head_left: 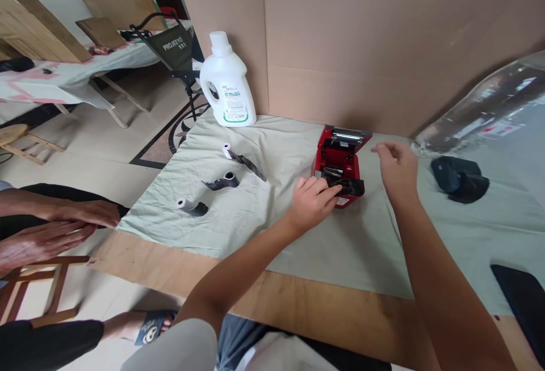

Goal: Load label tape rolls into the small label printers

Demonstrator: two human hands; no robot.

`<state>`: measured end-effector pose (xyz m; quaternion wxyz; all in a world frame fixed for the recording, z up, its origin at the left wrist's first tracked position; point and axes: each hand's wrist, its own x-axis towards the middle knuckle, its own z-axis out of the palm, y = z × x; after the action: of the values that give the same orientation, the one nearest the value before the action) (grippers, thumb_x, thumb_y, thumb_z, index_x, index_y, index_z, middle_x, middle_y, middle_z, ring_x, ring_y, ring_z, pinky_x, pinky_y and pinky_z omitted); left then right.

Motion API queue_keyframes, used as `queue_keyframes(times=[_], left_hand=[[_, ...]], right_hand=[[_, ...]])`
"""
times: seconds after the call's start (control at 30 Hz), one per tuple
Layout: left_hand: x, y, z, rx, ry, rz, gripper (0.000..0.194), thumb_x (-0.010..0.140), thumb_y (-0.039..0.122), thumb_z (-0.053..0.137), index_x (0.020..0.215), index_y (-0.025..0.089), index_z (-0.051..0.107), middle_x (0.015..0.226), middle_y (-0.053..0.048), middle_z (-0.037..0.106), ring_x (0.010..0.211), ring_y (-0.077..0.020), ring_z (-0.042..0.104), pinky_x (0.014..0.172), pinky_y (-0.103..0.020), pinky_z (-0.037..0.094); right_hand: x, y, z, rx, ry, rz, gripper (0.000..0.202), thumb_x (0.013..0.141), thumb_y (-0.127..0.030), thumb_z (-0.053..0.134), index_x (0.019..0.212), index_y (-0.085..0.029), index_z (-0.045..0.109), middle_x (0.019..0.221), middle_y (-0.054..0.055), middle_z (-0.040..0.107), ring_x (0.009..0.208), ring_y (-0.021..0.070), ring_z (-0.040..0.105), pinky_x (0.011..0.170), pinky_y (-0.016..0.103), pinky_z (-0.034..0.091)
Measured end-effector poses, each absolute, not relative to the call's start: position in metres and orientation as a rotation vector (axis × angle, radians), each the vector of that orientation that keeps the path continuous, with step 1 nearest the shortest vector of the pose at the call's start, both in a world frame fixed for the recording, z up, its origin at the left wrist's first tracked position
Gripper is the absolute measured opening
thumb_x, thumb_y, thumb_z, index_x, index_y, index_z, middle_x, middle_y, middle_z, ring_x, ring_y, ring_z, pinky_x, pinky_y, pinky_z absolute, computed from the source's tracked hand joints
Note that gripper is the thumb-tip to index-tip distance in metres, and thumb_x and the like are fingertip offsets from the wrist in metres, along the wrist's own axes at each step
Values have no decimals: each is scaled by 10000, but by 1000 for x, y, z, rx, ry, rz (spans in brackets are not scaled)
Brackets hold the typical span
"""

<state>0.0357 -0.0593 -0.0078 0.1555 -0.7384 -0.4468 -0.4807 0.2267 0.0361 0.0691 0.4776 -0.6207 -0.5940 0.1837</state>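
Observation:
A small red printer (350,201) stands on the cloth with its lid (349,137) tipped up and its inside exposed. My left hand (315,199) is at its front edge, fingers closed over a shiny black strip (352,187) that lies across the front. Just right of the raised lid, my right hand (398,168) hovers with curled fingers; nothing shows in it. To the left lie three small rolls with dark tails: a white-ended roll (227,148), a darker roll (230,178) and another white-ended roll (183,204).
A white detergent bottle (232,87) stands at the back left before a cardboard wall (383,47). At right are a black device (460,178), a clear plastic wrapping (485,104) and a dark phone-like slab (522,297). Another person's hands (63,226) rest beyond the table's left edge.

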Motion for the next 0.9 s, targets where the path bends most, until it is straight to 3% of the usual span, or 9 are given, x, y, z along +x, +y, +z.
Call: queue_keyframes(times=[0.13,0.23,0.37,0.47,0.53,0.63,0.77,0.9], left_hand=[[39,-62,-9,-2150,-1306,-1316,171,978,242,654,1065,256,801,688,-2,555,689,-160,526,670,-343,273],[40,-65,-8,-2196,-1296,-1278,202,997,250,618,1087,252,799,700,-8,563,697,-164,522,673,-343,270],[36,-68,-3,-2280,-1326,-1225,257,1029,300,562,1126,255,795,720,-28,592,724,-181,533,680,-355,280],[34,-69,0,-2311,-1330,-1213,270,1032,317,557,1157,257,789,729,-37,598,736,-190,539,680,-359,280],[33,-69,1,-2312,-1313,-1222,269,1031,312,560,1167,261,787,733,-37,593,738,-191,538,679,-360,278],[33,-70,2,-2289,-1287,-1235,261,1029,302,570,1171,282,787,729,-29,584,729,-190,532,681,-359,284],[31,-69,10,-2247,-1350,-1288,239,1017,306,586,1134,290,794,744,-25,598,733,-181,548,702,-350,326],[20,-60,19,-2202,-1541,-1444,301,1024,342,556,1184,216,778,885,-63,660,853,-184,618,789,-336,425]], right_hand=[[223,69,62,-1310,-1365,684,439,937,-541,505,1272,-304,660,1337,70,734,1182,263,665,835,397,536],[214,72,55,-1260,-1375,763,440,961,-573,459,1257,-314,657,1364,63,717,1253,270,642,847,394,532],[215,59,43,-1287,-1365,705,410,945,-593,480,1102,-271,680,1267,77,727,1200,275,652,894,398,518],[222,50,29,-1262,-1363,689,329,887,-527,540,1037,-257,656,1259,75,709,1213,278,634,938,402,513],[223,44,17,-1223,-1348,717,322,833,-448,558,1086,-264,637,1303,72,685,1255,283,611,976,420,515],[218,28,0,-1142,-1295,845,469,789,-371,536,1243,-273,594,1402,86,647,1337,297,573,1054,457,506],[205,9,-13,-1004,-1231,951,593,813,-359,506,1397,-257,533,1546,105,573,1444,292,516,1187,461,437],[204,11,-20,-1001,-1273,892,656,798,-414,500,1428,-237,541,1538,107,585,1454,303,521,1201,496,435]])
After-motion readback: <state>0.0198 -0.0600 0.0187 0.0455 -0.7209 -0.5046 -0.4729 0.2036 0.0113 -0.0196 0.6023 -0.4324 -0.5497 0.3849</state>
